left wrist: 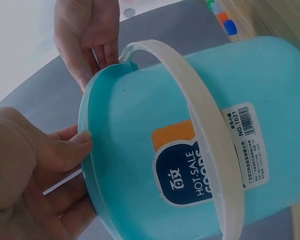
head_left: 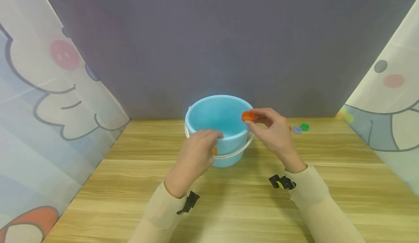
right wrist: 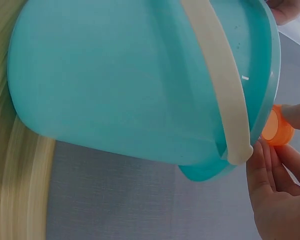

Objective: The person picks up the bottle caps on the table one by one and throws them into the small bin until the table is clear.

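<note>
A light blue bucket (head_left: 229, 146) stands upright on the wooden table, its white handle (left wrist: 217, 135) hanging down the near side. My left hand (head_left: 199, 148) holds the bucket's near rim, the thumb (left wrist: 72, 150) on the outer wall and the other fingers over the rim. Between thumb and fingers, my right hand (head_left: 271, 132) pinches an orange bottle cap (head_left: 247, 116) at the right edge of the bucket. In the right wrist view the ridged side of that cap (right wrist: 285, 135) shows close beside the rim. The bucket's bottom is hidden in the head view.
To the right of the bucket lie a green cap (head_left: 304, 127), a pale purple cap (head_left: 297, 130) and an orange one partly hidden by the right hand. A dark grey panel (head_left: 222, 39) rises behind the table (head_left: 131, 184). Cartoon-printed sheets (head_left: 42, 101) flank both sides.
</note>
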The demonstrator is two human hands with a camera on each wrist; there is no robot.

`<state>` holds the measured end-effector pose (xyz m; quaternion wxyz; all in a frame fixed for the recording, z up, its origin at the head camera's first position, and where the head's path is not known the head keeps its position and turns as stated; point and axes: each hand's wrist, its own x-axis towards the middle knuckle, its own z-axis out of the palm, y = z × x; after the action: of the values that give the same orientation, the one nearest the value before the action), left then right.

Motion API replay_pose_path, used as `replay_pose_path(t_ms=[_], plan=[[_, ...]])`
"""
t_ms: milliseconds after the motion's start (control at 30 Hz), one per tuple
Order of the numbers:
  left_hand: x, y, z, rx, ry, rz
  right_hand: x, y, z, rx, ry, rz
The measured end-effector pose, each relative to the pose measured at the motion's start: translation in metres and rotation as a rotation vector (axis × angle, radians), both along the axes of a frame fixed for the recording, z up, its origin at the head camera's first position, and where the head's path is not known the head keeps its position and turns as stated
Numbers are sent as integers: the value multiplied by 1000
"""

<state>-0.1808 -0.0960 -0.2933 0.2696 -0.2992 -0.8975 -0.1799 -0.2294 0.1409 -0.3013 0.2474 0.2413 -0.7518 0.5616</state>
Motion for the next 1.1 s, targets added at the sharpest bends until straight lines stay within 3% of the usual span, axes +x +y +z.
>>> replay_pose_path(t_ms=[400, 1100], plan=[[0, 0, 1, -7, -2, 2, 0, -5, 1, -38, 0, -30], [-1, -1, -1, -8, 16, -3, -2, -7, -3, 0, 54, -52]])
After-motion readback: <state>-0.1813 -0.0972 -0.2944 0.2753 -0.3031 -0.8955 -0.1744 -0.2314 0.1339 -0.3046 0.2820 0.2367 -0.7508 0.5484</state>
